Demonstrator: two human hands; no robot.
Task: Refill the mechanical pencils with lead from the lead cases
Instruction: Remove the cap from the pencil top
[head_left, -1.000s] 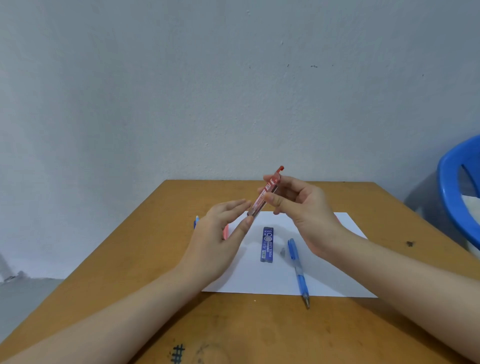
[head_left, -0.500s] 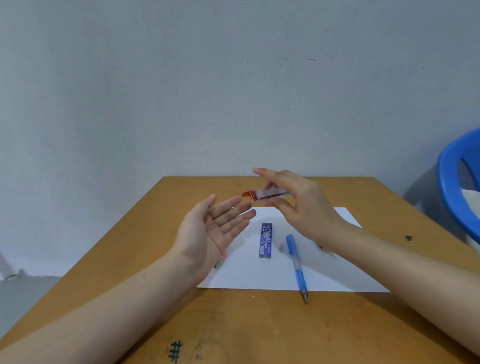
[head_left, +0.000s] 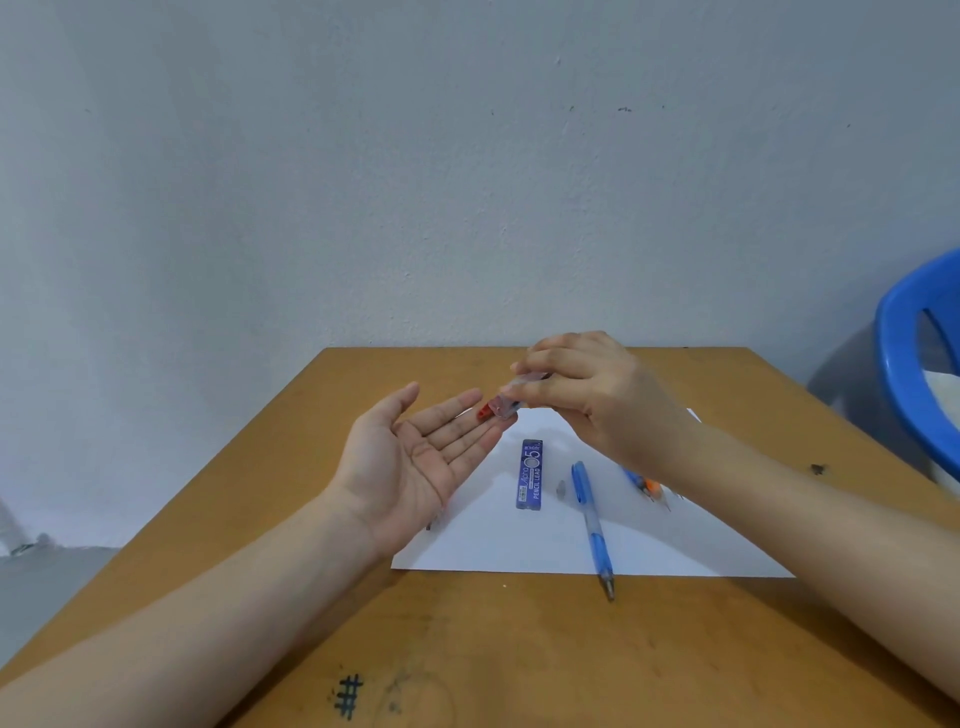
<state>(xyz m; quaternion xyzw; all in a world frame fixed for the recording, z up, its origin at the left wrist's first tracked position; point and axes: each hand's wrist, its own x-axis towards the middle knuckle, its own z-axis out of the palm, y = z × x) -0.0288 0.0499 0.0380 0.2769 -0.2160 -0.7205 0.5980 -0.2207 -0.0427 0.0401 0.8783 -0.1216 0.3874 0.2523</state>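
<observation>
My right hand (head_left: 597, 400) pinches a clear lead case with a red cap (head_left: 500, 405), tilted with its red end down over the fingertips of my left hand (head_left: 415, 457). That left hand lies palm up, fingers straight, holding nothing. On the white paper (head_left: 519, 545) lies a blue lead case (head_left: 530, 474). A blue mechanical pencil (head_left: 591, 525) lies to its right, tip toward me, with a small grey cap (head_left: 560, 487) beside it. Another pencil with an orange part (head_left: 647, 486) shows partly under my right wrist.
The wooden table (head_left: 519, 649) has a black hash mark (head_left: 348, 696) near its front edge. A grey wall stands right behind the table. A blue plastic chair (head_left: 914, 374) is at the right edge.
My right hand turned the red-capped case from upright to tilted cap-down and lowered it toward my left hand. My left hand turned palm up beneath it.
</observation>
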